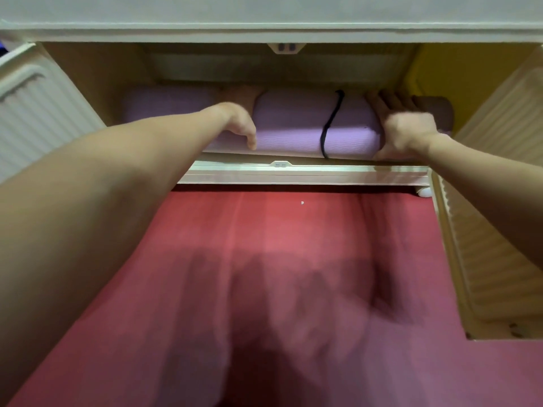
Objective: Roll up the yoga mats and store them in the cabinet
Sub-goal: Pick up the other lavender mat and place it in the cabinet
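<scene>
A rolled purple yoga mat [291,124] bound by a black cord [330,124] lies crosswise in the open low cabinet [296,173], just behind its front sill. My left hand [239,121] grips the roll left of its middle, fingers curled over the top. My right hand [407,133] wraps around the roll's right end. Behind it, part of another purple roll [164,105] shows at the left, and a darker brownish roll end [437,113] shows at the right. The back of the cabinet is dim.
White slatted cabinet doors stand swung open on both sides, the left door [38,113] and the right door [493,230]. Red carpet [293,274] covers the floor in front. A white countertop edge [264,27] overhangs the opening.
</scene>
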A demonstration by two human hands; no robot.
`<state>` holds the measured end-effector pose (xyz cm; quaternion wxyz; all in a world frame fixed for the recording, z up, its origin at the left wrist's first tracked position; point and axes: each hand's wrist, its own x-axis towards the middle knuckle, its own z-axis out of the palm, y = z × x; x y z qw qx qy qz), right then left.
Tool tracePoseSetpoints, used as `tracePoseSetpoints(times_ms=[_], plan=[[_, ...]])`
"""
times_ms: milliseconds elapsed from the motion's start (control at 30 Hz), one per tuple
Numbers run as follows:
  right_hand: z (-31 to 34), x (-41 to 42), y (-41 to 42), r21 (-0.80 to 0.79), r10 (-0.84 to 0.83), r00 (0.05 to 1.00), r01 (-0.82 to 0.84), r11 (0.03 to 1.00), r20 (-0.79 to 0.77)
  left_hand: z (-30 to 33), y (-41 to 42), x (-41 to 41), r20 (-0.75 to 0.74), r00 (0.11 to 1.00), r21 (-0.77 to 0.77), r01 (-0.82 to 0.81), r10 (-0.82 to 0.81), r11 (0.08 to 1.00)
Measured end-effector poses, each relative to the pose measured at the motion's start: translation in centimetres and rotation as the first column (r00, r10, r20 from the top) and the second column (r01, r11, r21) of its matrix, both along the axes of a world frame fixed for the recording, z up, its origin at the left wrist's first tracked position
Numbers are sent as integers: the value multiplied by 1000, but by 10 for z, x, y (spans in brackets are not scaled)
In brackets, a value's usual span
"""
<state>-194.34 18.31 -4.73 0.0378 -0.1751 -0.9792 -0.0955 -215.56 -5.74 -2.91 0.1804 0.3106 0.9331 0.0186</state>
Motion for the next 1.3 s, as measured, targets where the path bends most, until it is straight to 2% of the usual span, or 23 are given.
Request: tracePoseSetpoints(times_ms=[133, 267, 400, 533, 667, 733, 867, 933, 1000, 1133, 1200, 1300], plan=[[1, 0, -1, -35, -26, 999, 27, 999, 33, -6, -1, 0, -17, 1000, 51, 6, -6, 999], [2, 2, -12, -45, -100, 993, 102, 994, 59, -7, -16, 16, -251, 958, 166, 182, -137, 969], [9, 13, -38, -32, -197, 979, 199, 980, 55, -4, -35, 38, -337, 933, 237, 213, -125, 948], [15, 37, -76, 24, -176, 984, 176, 984, -3, 4, -49, 56, -305, 948, 247, 168, -88, 954], [33, 70, -120, -54, -161, 986, 159, 986, -35, 15, -62, 84, -221, 972, 313, 147, -79, 938], [45, 91, -144, -48, -125, 980, 119, 992, -152, 25, -66, 101, -203, 972, 319, 178, -117, 931], [72, 137, -191, 24, 4, 870, 9, 1000, -493, 46, -73, 136, -195, 967, 390, 231, -166, 891], [81, 159, -211, 58, 21, 819, 14, 998, -573, 54, -79, 151, -178, 971, 449, 227, -162, 864], [83, 176, -223, 74, -25, 775, 92, 993, -631, 61, -86, 162, -167, 973, 480, 223, -161, 849], [78, 194, -241, 16, -122, 678, 193, 981, -725, 70, -105, 166, -176, 978, 516, 190, -114, 835], [76, 195, -249, -57, -177, 603, 213, 975, -778, 74, -114, 167, -175, 981, 548, 166, -81, 820], [71, 190, -253, -328, -396, 522, 222, 918, -756, 77, -136, 170, -212, 977, 595, 151, -28, 790]])
